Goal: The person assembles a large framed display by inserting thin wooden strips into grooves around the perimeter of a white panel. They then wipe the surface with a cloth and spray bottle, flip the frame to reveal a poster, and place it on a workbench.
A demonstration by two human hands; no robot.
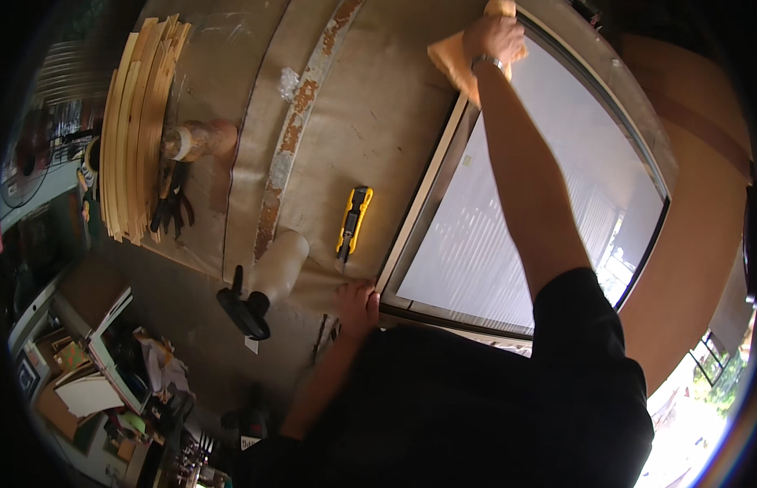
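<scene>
Right hand closed on an orange cloth at the far corner of a framed glossy panel on a table; left hand at its near-left corner, grip unclear; panel probably stiff, fragile, best held by its frame

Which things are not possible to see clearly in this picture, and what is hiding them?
In the head view:
- Cloth: partly hidden under the right hand.
- Pane: partly covered by the right forearm.
- Frame: lower right corner behind the black sleeve.
- Rusty strip: upper end cut off by the top edge.
- Lower-left clutter: many pieces too small to tell.
</scene>
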